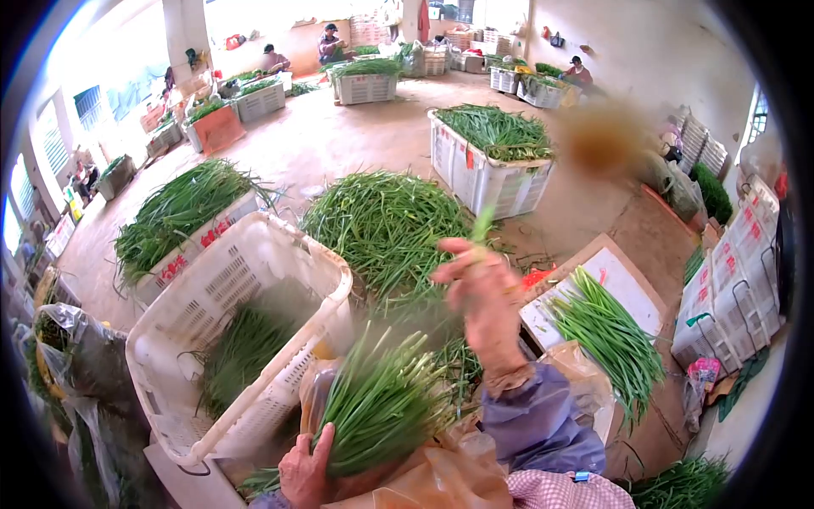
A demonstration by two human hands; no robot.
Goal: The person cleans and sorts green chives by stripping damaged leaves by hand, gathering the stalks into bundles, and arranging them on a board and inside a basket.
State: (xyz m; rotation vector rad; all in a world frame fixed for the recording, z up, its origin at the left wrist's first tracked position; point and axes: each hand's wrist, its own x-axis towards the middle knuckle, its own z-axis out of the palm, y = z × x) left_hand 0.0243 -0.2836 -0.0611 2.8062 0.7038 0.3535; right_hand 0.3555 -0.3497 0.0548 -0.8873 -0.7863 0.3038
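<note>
My left hand (305, 465), low in the head view, is wrapped round a bunch of long green stalks (381, 399) that lies over my lap. Raised to the right of the bunch, my right hand (483, 297) is blurred, with its fingers bent around a short pale green piece (482, 226). Beyond my hands a large heap of green stalks (390, 225) lies on the floor. A neat bundle of stalks (604, 339) rests on a white board (627, 293) at the right.
At my left a white crate (246, 331) holds some greens. Behind it stands another full crate (182, 267). A filled white crate (500, 182) is past the heap. White crates (733, 288) stand at the right. Several people sit at the back.
</note>
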